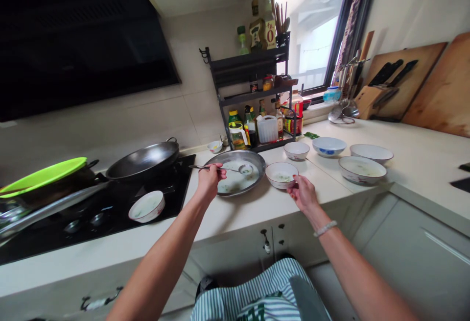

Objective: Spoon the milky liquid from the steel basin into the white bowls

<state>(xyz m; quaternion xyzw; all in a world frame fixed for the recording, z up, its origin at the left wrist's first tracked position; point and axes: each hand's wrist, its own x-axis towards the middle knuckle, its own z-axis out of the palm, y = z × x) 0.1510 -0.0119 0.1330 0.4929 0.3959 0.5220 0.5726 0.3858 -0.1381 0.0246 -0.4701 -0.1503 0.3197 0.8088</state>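
My left hand is closed around the handle of a metal ladle, whose bowl sits in the pale soup with green bits. That soup fills a wide metal basin on the white counter. Just to the right, my right hand pinches the rim of a white bowl with some of the same soup in it. The bowl stands close beside the basin. Farther right, a larger bowl also holds pale soup.
A small bowl, a blue-patterned bowl and another white bowl stand behind on the right. At left, the stove holds a wok and a soup bowl. A seasoning rack and a knife block line the back.
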